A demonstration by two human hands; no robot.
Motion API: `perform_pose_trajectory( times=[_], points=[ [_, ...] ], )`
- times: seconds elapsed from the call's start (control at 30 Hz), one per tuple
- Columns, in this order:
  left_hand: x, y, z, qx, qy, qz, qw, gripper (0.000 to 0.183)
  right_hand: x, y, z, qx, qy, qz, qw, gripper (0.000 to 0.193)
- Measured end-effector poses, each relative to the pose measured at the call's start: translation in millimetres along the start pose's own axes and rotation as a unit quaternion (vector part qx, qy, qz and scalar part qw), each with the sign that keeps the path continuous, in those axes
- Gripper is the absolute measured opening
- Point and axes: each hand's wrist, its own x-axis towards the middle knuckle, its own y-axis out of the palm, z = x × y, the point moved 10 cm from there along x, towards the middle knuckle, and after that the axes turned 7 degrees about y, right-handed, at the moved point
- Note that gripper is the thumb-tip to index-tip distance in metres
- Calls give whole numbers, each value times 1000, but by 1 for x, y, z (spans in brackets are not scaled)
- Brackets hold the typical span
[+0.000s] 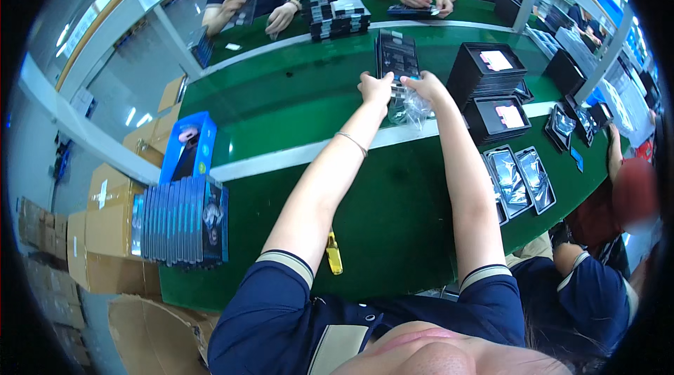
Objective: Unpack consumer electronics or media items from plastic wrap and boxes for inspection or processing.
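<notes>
Both my arms reach far out over the green conveyor belt [281, 105]. My left hand [376, 87] and my right hand [425, 85] together grip the near end of a black plastic tray [397, 54] that lies lengthwise on the belt. A crumpled clear plastic bag [414, 110] hangs under my right hand, pinched against the tray. A thin bracelet sits on my left wrist.
A row of upright blue boxes [184, 221] and one open blue box [189, 145] stand at my left. Stacks of black trays [488, 70] and shiny blister packs [519, 178] lie at the right. Other people sit across the belt and at my right. Cardboard cartons [112, 228] flank the table.
</notes>
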Motion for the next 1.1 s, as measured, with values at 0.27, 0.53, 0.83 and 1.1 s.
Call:
perform_pose_trajectory(
  times=[0.27, 0.53, 0.83, 1.1],
  points=[
    [-99, -154, -104, -247, 100, 57, 962, 50, -103, 46, 149, 76, -255, 250, 931, 50],
    [-357, -492, -134, -285, 270, -222, 893, 40, -241, 124, 217, 89, -328, 461, 820, 40],
    [-642, -681, 119, -400, 138, -678, 602, 50, -329, 166, 154, -88, -331, 521, 782, 53],
    [-426, -501, -56, 285, 255, -217, 898, 35, -375, 167, 90, -54, -220, 525, 821, 38]
  ],
)
